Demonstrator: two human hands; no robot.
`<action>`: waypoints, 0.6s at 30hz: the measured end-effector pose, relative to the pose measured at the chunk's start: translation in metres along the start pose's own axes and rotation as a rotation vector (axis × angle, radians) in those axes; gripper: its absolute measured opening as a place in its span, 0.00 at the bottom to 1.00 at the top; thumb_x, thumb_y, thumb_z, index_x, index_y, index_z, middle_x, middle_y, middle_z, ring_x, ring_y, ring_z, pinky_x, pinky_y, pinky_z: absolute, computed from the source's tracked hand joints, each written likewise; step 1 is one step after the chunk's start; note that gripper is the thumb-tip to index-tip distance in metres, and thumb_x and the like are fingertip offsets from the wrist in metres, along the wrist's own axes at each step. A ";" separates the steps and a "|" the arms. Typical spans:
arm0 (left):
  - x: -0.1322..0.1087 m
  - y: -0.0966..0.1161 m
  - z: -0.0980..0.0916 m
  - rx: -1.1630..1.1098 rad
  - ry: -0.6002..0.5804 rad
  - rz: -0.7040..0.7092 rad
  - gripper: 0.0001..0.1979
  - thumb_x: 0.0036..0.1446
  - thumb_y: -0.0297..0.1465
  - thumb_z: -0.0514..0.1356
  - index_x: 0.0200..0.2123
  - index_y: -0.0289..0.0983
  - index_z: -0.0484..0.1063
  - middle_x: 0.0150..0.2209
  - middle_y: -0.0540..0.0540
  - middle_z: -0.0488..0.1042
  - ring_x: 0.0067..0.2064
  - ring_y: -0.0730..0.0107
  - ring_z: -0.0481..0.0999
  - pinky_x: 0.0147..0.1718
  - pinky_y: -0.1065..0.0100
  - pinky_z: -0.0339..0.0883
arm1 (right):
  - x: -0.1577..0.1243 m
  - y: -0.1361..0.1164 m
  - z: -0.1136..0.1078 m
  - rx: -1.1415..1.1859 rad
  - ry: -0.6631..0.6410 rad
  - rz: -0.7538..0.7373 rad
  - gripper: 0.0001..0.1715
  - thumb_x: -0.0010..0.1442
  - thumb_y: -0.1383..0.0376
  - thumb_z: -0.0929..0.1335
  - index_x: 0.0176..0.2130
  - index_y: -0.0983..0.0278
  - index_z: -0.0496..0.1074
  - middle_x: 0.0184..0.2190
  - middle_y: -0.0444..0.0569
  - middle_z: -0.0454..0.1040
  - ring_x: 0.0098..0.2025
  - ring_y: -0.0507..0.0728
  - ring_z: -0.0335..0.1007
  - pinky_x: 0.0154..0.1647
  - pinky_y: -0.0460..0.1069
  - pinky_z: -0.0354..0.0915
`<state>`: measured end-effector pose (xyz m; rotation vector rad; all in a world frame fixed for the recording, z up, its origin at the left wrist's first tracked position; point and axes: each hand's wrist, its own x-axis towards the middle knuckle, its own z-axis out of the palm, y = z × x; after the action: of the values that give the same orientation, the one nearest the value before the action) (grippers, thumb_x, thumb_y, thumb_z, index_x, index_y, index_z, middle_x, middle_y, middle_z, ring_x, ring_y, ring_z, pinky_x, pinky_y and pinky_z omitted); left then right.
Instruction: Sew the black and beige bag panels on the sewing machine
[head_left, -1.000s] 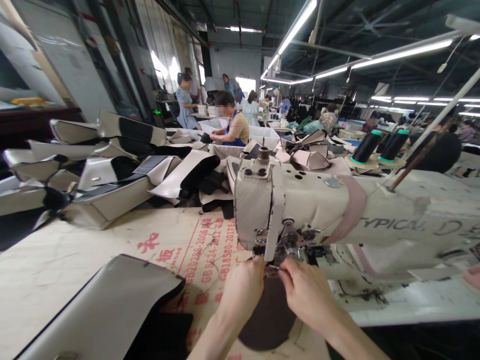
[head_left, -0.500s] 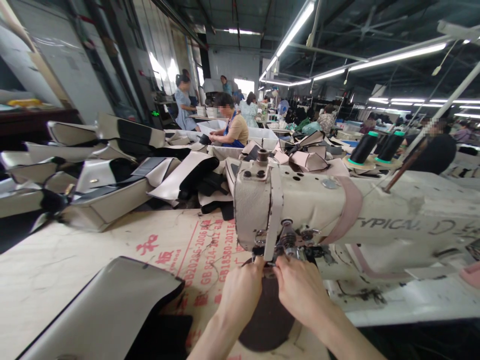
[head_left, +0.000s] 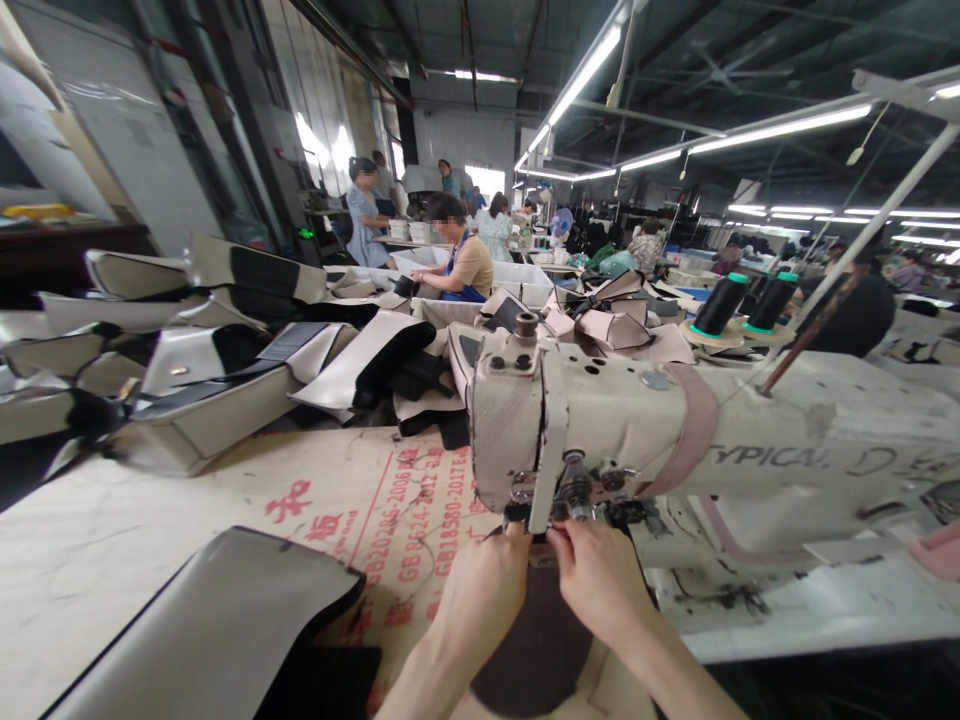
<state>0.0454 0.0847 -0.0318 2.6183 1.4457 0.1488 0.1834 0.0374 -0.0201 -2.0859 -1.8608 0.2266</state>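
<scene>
The head of a cream sewing machine [head_left: 506,430] stands in front of me, its presser foot and needle area largely covered by my fingers. My left hand [head_left: 486,580] is closed, thumb and finger pinched just left of the needle area. On the other side my right hand [head_left: 596,570] is likewise closed, its fingertips close to the left ones. A small dark edge shows at the fingertips, but what they grip is hidden. Between my wrists lies a dark brown rounded surface [head_left: 536,640]; I cannot tell whether it is material or part of the machine.
A grey and black bag piece [head_left: 217,620] lies on the plywood table [head_left: 225,490] at left. Behind it rises a heap of beige and black bag pieces [head_left: 217,420]. Two black thread cones [head_left: 718,305] stand beyond the machine. A co-worker [head_left: 469,265] sits among white bins.
The view has shifted slightly. Both hands stay pinched at the needle area, with little visible movement.
</scene>
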 end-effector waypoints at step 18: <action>-0.002 0.004 0.022 -0.105 0.171 -0.028 0.14 0.61 0.25 0.44 0.37 0.36 0.68 0.27 0.45 0.75 0.28 0.66 0.77 0.25 0.72 0.62 | -0.031 0.028 0.001 0.610 0.086 0.015 0.16 0.62 0.55 0.60 0.38 0.63 0.68 0.32 0.48 0.73 0.35 0.55 0.71 0.35 0.44 0.64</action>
<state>0.0515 0.0791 -0.0527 2.5524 1.4821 0.4435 0.2056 0.0048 -0.0341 -1.6559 -1.4797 0.6116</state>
